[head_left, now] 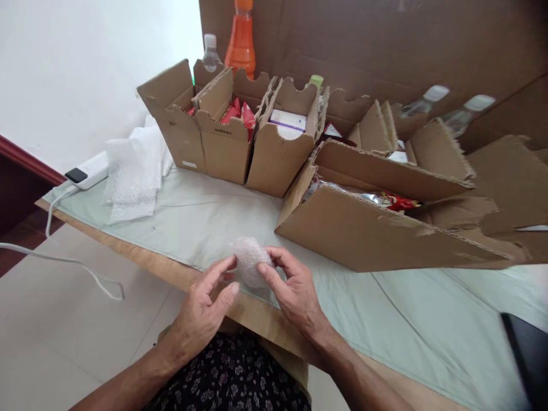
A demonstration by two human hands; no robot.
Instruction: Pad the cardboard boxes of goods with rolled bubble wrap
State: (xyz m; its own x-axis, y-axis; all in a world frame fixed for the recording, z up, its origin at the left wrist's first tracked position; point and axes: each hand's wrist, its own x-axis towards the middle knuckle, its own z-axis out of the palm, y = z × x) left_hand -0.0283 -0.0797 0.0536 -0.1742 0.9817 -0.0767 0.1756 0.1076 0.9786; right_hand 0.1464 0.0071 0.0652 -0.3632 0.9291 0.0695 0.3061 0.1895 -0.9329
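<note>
Bubble-wrap sheets [132, 174] on our left | our left hand [203, 305] half-open, close by the bubble-wrap bundle [249, 264] at the tabletop's near edge | our right hand [298, 292] pinches it; should that one-sided pinch slacken, it may unroll.

Left hand [208, 302] loosely curved, right hand [295, 288] pinching, bare forearms [139, 365] angled inward

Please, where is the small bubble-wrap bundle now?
The bundle is just below centre in the head view, between the left hand and the right hand, which holds it.
</note>
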